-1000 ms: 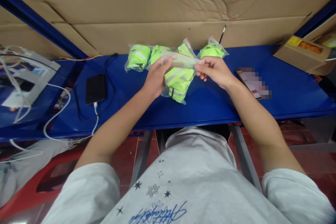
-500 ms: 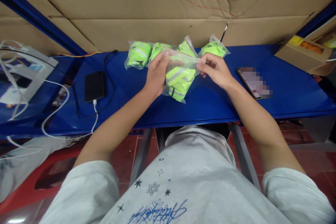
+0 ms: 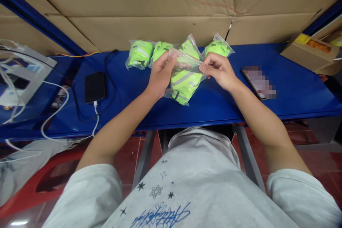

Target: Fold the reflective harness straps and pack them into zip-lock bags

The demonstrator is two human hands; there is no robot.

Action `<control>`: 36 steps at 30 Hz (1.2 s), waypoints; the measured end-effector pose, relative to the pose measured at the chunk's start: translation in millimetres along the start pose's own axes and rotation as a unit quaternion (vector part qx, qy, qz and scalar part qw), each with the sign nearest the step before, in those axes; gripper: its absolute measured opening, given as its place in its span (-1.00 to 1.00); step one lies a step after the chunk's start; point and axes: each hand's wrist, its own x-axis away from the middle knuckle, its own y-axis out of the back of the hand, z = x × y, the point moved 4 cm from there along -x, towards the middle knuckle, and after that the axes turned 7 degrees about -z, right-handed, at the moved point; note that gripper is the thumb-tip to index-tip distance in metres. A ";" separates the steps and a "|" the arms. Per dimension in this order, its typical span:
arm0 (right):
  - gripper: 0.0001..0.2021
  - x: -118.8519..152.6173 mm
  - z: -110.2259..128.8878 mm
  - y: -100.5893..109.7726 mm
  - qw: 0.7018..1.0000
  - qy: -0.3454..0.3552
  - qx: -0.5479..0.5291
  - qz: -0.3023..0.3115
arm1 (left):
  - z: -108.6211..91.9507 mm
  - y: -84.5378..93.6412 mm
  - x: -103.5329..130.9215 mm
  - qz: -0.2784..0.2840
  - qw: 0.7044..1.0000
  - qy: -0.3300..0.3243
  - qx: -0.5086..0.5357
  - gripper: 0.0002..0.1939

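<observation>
A clear zip bag point(image 3: 185, 87) holds a folded neon-yellow item with grey reflective strips, and it hangs between my two hands just above the table. My left hand point(image 3: 161, 74) grips the bag's upper left side, thumb on top. At the upper right corner, my right hand point(image 3: 219, 71) pinches the edge near the red seal line. Behind them stand several like bags: one at the left point(image 3: 140, 55), another beside it point(image 3: 161, 48), one in the middle point(image 3: 189, 47) and one at the right point(image 3: 217, 47). My hands partly cover the middle ones.
On the blue table point(image 3: 128, 105) a black power bank or phone point(image 3: 95, 87) lies plugged into a white cable. A phone point(image 3: 258, 83) rests to the right, by a cardboard box point(image 3: 311, 55). Cables and a white device point(image 3: 34, 74) crowd the left end. Cardboard point(image 3: 149, 30) backs the table.
My left thumb has slid a little to the right along the bag's top. The held bag has tilted and shifted slightly to the right. My right hand keeps its pinch.
</observation>
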 end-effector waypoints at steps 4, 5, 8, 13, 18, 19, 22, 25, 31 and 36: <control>-0.40 1.6 1.4 0.8 1.000 0.004 -0.016 0.019 | 2.6 3.6 -1.9 0.000 1.000 0.002 -0.016 -0.66; -0.40 2.2 0.8 -0.2 0.999 0.002 -0.023 0.034 | 3.4 5.2 -2.6 -0.007 1.000 -0.006 -0.028 -0.66; -0.43 3.3 -3.4 -5.6 0.996 0.000 -0.043 0.083 | 5.5 8.2 -3.9 -0.017 0.996 -0.033 -0.077 -0.60; -0.48 1.6 -7.2 -9.7 0.994 0.044 -0.046 0.084 | 7.0 3.7 -1.5 0.024 0.993 -0.053 -0.101 -0.53; -0.53 2.1 -1.7 -9.2 0.993 0.059 -0.054 0.089 | 6.7 1.4 1.3 0.015 0.993 -0.075 -0.091 -0.52; -0.54 2.4 -0.9 -8.8 0.993 0.059 -0.051 0.089 | 7.1 1.0 1.5 0.018 0.993 -0.075 -0.093 -0.51; -0.56 3.5 -0.6 -9.0 0.993 0.061 -0.032 0.095 | 8.1 -0.3 1.9 0.035 0.991 -0.072 -0.104 -0.50; -0.59 4.9 -0.9 -11.2 0.992 0.073 -0.017 0.102 | 6.3 -1.3 3.0 0.055 0.986 -0.088 -0.129 -0.48; -0.56 6.6 0.6 -13.8 0.992 0.089 -0.028 0.086 | 3.3 -4.3 6.8 0.097 0.979 -0.101 -0.148 -0.51; -0.53 8.1 0.7 -15.0 0.991 0.099 -0.018 0.084 | 6.6 -3.4 5.5 0.076 0.983 -0.081 -0.146 -0.47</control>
